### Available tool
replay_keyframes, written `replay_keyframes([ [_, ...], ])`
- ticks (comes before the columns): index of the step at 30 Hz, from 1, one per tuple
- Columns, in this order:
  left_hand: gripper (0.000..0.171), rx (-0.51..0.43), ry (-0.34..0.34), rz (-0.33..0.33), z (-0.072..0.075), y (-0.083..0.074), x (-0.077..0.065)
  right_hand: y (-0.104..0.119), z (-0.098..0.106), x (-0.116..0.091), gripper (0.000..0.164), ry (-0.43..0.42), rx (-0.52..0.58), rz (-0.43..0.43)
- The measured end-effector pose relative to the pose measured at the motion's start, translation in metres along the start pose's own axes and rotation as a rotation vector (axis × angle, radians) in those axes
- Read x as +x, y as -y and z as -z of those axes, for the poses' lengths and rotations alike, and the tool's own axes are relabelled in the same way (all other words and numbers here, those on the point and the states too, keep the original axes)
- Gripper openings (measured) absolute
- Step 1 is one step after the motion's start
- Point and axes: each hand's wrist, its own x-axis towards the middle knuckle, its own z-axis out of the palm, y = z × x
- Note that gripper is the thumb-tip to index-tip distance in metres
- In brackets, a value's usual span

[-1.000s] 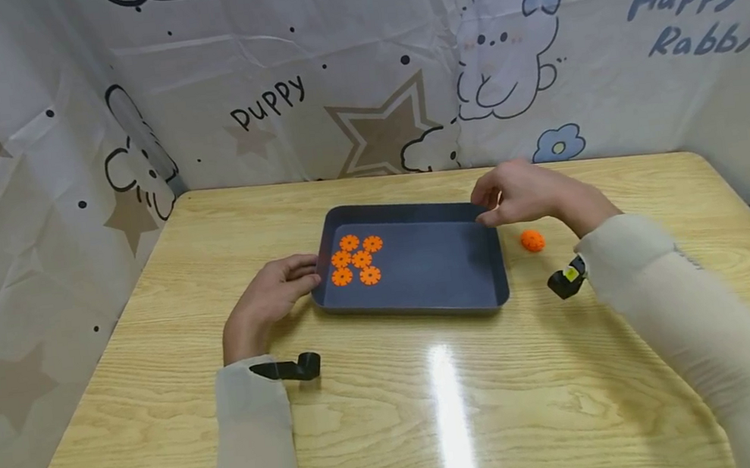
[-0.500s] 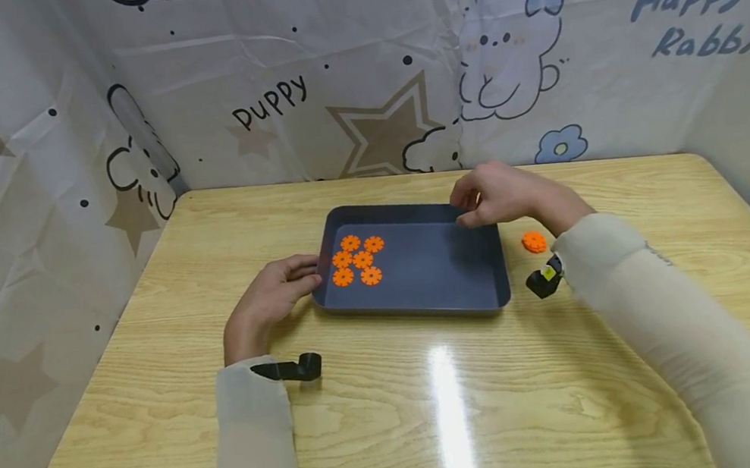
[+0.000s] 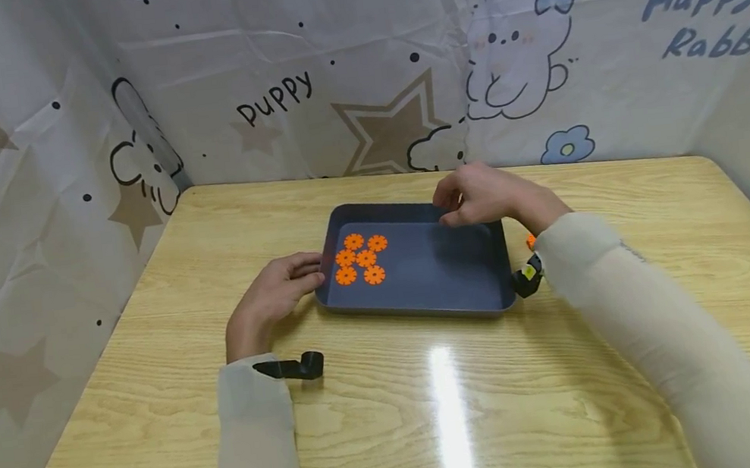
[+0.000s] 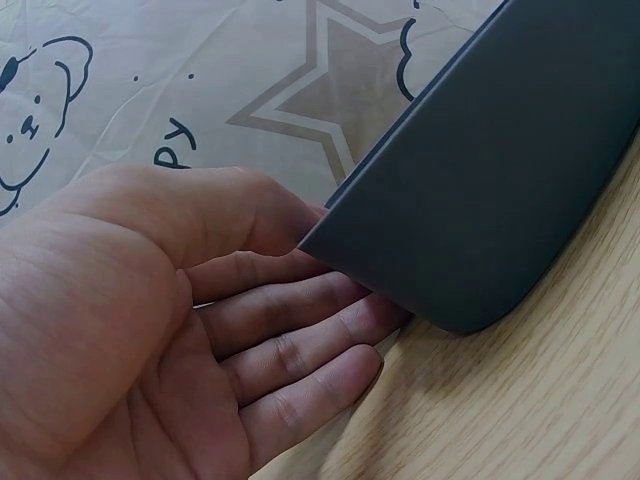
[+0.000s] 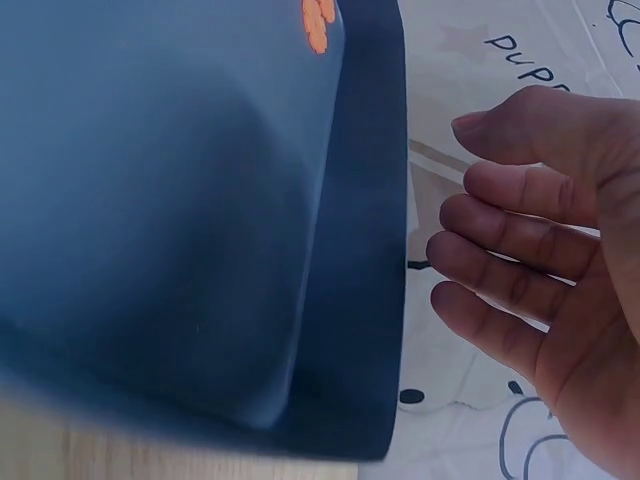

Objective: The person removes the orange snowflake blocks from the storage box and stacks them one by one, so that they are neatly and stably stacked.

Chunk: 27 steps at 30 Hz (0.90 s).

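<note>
A dark grey rectangular tray (image 3: pixel 435 281) rests on the table. Several flat orange notched discs (image 3: pixel 375 274) lie in its left part. My left hand (image 3: pixel 278 294) holds the tray's left end, thumb at the rim, fingers against the outer wall; in the left wrist view the thumb tip (image 4: pixel 290 225) goes partly behind the wall's edge. Over the far right part of the tray hovers my right hand (image 3: pixel 481 196), fingers loosely bent. The right wrist view shows nothing between its thumb and fingers (image 5: pixel 500 270), beside the tray wall (image 5: pixel 365 250).
Right of the tray, another orange piece (image 3: pixel 530 241) is mostly hidden by the right sleeve (image 3: pixel 583 250). The wooden table (image 3: pixel 365 403) meets a printed cloth backdrop (image 3: pixel 356 53) behind, with cloth at both sides. Black wrist cameras (image 3: pixel 311 364) stick out from the cuffs.
My right hand has moved left along the tray's far rim, and its sleeve now covers most of the orange piece on the table. The left hand and the discs in the tray stay put.
</note>
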Motion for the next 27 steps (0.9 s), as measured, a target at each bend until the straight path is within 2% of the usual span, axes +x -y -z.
replay_keyframes([
  [16,0.042,-0.003,-0.001,-0.021,-0.001,0.001,0.001,0.008,-0.013,0.024,0.030,0.036,0.040,0.050],
  [27,0.042,-0.004,-0.005,-0.016,0.000,-0.002,0.000,0.007,-0.026,0.040,0.032,0.060,0.018,0.079],
])
